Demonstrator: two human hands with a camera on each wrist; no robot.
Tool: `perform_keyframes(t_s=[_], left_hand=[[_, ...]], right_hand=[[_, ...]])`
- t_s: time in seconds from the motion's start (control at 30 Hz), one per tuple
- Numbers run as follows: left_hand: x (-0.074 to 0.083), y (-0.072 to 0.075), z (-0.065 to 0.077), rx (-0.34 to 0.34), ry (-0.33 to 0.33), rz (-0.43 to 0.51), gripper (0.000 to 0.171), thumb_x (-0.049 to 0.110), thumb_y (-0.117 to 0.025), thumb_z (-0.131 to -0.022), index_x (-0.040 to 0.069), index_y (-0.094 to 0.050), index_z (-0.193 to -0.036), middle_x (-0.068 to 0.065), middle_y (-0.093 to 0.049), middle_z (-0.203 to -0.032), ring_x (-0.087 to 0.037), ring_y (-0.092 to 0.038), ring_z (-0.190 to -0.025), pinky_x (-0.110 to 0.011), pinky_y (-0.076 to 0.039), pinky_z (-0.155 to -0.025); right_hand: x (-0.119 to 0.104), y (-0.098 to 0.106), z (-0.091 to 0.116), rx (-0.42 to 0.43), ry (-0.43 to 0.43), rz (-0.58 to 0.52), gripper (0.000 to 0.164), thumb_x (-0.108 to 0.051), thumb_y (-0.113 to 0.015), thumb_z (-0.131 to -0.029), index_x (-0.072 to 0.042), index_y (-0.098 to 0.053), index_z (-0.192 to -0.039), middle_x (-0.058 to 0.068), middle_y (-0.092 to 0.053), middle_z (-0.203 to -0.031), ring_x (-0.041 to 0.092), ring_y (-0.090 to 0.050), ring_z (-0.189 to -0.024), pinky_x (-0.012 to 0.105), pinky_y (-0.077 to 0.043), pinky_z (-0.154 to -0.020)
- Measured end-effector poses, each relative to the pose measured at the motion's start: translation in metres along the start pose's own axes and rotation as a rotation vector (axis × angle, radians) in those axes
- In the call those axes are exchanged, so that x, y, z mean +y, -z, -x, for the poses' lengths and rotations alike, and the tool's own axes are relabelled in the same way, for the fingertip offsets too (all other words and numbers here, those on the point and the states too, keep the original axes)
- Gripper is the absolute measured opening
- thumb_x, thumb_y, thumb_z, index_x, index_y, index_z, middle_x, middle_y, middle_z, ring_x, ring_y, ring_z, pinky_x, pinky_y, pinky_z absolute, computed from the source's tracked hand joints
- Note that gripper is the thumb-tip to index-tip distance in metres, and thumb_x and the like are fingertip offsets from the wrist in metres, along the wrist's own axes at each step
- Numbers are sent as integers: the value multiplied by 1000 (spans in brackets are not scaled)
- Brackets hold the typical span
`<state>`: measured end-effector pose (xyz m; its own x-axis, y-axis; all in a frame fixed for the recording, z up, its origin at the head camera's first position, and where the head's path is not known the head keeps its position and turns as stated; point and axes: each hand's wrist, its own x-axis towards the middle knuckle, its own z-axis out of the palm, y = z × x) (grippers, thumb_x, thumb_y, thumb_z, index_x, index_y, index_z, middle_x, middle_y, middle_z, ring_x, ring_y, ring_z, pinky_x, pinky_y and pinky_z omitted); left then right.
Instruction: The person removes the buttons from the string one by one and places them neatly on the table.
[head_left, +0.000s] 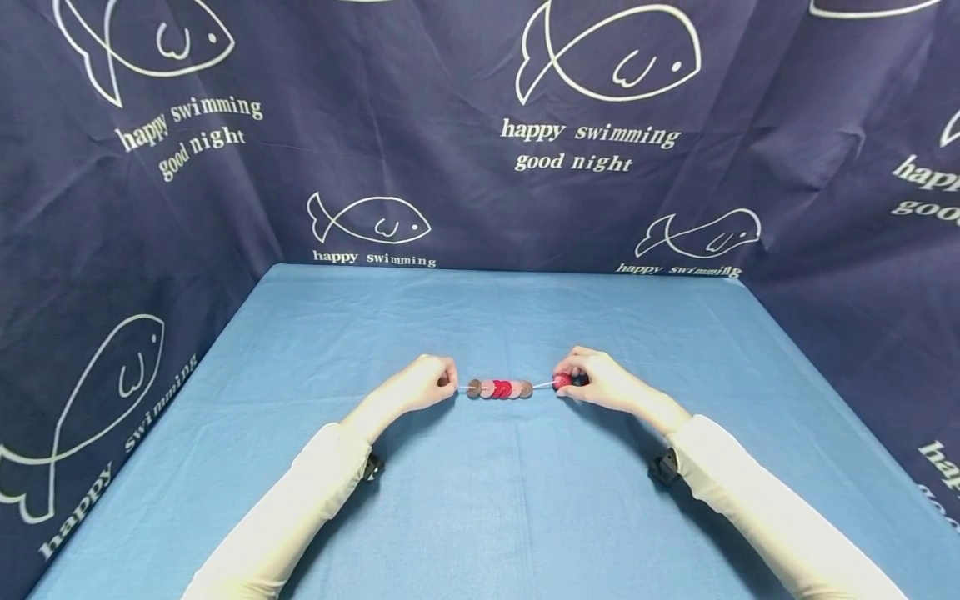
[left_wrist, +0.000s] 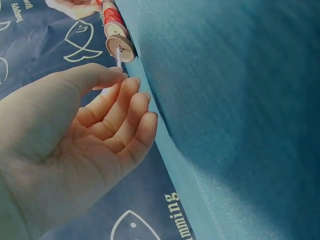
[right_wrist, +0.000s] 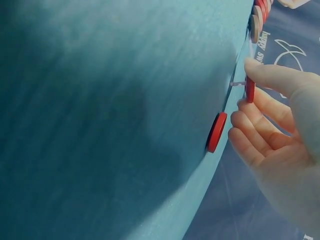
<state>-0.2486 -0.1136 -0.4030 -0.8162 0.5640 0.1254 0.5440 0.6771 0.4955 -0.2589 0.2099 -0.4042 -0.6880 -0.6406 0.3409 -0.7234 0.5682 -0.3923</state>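
A row of overlapping brown, pink and red buttons [head_left: 501, 389] is threaded on a white string [left_wrist: 119, 57] between the hands. My left hand [head_left: 431, 383] pinches the string between thumb and forefinger, just left of the brown button [left_wrist: 121, 48]. On the other side, my right hand [head_left: 603, 382] pinches a red button [right_wrist: 250, 90] between thumb and fingers. A short string end [right_wrist: 237, 84] sticks out from that button. The string also runs from it toward the row. Below the right fingertips, a loose red button [right_wrist: 217, 132] shows in the right wrist view.
A blue cloth [head_left: 480, 500] covers the table under both hands. Dark blue curtains [head_left: 465, 125] with white fish drawings and lettering stand behind the table and at its sides. Each wrist wears a small dark camera [head_left: 664, 467].
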Motion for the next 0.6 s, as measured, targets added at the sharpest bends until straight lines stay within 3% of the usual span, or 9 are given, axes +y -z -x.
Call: perform_keyframes(t_s=[0.6], left_hand=[[-1, 0, -1, -4, -24, -12, 8, 4, -59, -84, 7, -59, -77, 2, -56, -64, -6, -44, -58, -18, -38, -56]], right_hand=[[6, 3, 5, 5, -9, 30, 22, -12, -77, -74, -4, -69, -93, 3, -59, -80, 16, -57, -73, 30, -47, -67]])
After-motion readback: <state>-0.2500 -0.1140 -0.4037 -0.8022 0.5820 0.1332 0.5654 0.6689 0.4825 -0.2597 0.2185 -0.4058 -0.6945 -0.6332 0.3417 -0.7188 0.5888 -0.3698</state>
